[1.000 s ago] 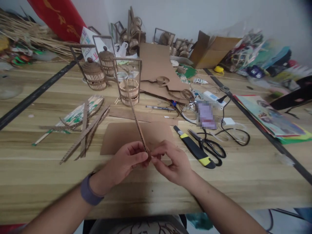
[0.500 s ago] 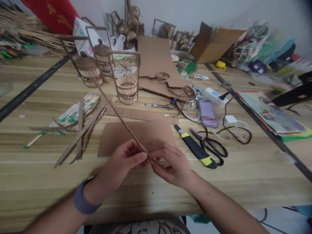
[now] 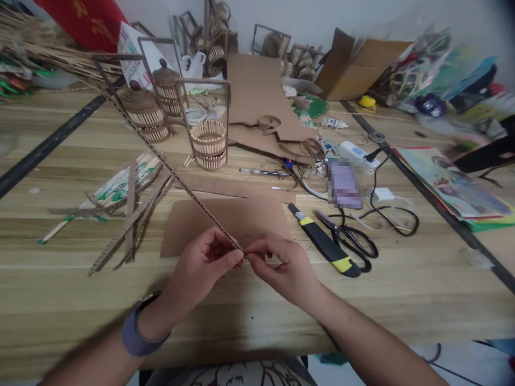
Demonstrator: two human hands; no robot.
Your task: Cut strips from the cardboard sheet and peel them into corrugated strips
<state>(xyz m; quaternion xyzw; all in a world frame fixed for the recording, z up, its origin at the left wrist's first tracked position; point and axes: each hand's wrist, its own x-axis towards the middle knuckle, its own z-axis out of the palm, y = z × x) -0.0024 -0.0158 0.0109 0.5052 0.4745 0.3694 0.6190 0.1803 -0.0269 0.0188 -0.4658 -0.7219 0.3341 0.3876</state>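
A long, thin corrugated cardboard strip point(image 3: 189, 191) slants from my hands up to the far left, passing in front of a lidded stick basket point(image 3: 147, 115). My left hand point(image 3: 207, 261) pinches it near its lower end between thumb and fingers. Fingertips of my right hand point(image 3: 281, 265) are closed on the very end of the strip, almost touching the left thumb. Under the strip, past my hands, a flat brown cardboard piece point(image 3: 229, 214) lies on the wooden table point(image 3: 257, 321). An open stick basket with a tall handle point(image 3: 209, 145) stands behind it.
Right of my right hand lie a black and yellow cutter point(image 3: 325, 244) and black scissors point(image 3: 350, 236). Loose cardboard strips point(image 3: 131, 220) are at the left. Farther back are a pen point(image 3: 263, 172), a phone point(image 3: 345, 184), cables, a power strip point(image 3: 359, 155) and a cardboard box point(image 3: 358, 69).
The strip's far part now reaches farther up and left across the lidded basket. My right hand's fingers have drawn together at the strip's end. The camera view has shifted slightly.
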